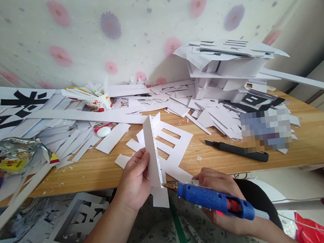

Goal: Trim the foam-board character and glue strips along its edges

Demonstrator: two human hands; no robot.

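Between the thumb and fingers of my left hand (135,176) is a white foam board piece (152,158), held upright with its edge facing right. My right hand (224,192) is wrapped around a blue hot glue gun (207,200), whose nozzle points left and meets the lower edge of the board piece. A glue stick (262,214) pokes out of the gun's back end. Behind the board piece, a white cut-out with rectangular openings (178,137) lies on the table. To its right rests a black utility knife (238,150).
White strips and scraps cover the back of the wooden table (314,138). A stacked white board structure (232,69) stands at the back right. At left are a paper cup with strips (99,102) and a foil packet (21,152). Below the table edge, cut-out scraps (74,223) pile up.
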